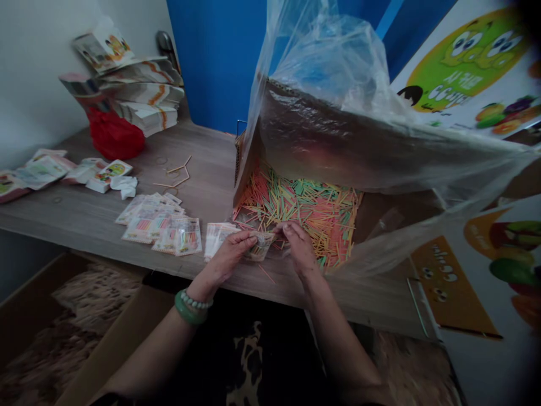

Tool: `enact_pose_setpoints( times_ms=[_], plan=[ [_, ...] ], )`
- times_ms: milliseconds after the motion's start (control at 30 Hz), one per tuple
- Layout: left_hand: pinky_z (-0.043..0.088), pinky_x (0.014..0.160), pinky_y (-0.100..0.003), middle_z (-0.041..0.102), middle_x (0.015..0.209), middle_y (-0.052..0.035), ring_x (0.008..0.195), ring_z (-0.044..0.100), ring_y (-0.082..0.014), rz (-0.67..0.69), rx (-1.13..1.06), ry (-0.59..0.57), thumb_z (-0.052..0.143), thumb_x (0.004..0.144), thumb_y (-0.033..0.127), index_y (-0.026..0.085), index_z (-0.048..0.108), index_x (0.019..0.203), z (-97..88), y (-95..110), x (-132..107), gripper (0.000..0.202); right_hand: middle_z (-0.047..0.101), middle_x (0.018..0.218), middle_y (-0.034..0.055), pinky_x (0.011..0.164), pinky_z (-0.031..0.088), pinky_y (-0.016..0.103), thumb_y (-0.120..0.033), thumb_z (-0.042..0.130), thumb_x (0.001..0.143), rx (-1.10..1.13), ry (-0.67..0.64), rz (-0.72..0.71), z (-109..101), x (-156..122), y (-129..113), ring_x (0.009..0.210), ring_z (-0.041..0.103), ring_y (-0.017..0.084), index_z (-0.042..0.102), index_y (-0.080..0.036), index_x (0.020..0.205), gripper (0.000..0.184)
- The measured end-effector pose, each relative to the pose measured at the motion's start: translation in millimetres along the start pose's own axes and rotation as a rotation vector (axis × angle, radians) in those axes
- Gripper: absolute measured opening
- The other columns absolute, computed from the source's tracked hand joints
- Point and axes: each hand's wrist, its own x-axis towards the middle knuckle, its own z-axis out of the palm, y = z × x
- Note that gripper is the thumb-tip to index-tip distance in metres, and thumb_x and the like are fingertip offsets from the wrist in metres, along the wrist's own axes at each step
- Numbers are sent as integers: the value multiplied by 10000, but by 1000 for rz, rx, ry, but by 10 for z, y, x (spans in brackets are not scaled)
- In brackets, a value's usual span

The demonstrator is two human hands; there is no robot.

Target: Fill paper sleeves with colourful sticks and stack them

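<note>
My left hand (236, 251) pinches the left side of a small clear plastic packet (261, 247) with thin sticks showing inside. At the packet's right end, my right hand (299, 247) has thumb and fingers closed on its edge; whether a stick is also between those fingertips is hidden. Just beyond both hands lies a heap of thin coloured sticks (304, 206), orange, green, yellow and pink, in a plastic-lined cardboard box (321, 129) open toward me. Left of my left hand is a stack of flat packets (214, 238). One loose stick (267, 274) lies near the table edge.
Filled stick packets (158, 223) are spread on the wooden table (220, 169). Bent sticks (180, 176) and rubber bands lie behind them. Further left are small cartons (110, 175), a red bag (116, 135) and stacked printed card (146, 104). Clear plastic sheeting (380, 254) drapes down the right side.
</note>
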Motion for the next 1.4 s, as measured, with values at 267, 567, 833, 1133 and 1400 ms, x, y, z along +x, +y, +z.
enact_pose_setpoints(
  times_ms=[267,567,833,1133,1400],
  plan=[
    [481,728,-289,699,799,-23,741,595,-145,39,61,122,767,742,423,163,719,858,-83,130,-52,289,693,825,32,769,494,336,-399,517,942,-422,-184,14,38,-182,-78,801,626,200,672,-227,818,263],
    [363,618,-270,495,691,31,647,437,-121,53,309,168,629,808,398,193,518,741,-221,183,-228,242,714,1089,166,896,473,420,-183,457,1004,-1289,-479,-7,316,-656,19,1019,650,294,691,-166,1054,239],
    [313,639,-293,374,687,53,667,363,-143,78,795,205,491,889,293,236,355,750,-333,115,-411,203,699,1052,117,905,448,365,-115,420,973,-1187,-323,-154,164,-112,-81,1015,611,259,666,-179,1140,304],
    [396,652,-267,516,757,26,698,473,-143,-24,402,69,573,832,385,213,476,884,-343,179,-533,204,686,1065,102,926,414,358,-90,490,919,-1207,-590,-283,290,345,-108,1065,566,256,757,-218,1072,334],
    [342,598,-262,477,620,35,605,424,-124,-40,465,45,582,834,421,181,550,669,-378,99,-445,293,643,1119,120,853,428,346,-153,476,962,-1292,-522,-334,81,432,26,1002,565,255,723,-199,1005,255]
  ],
)
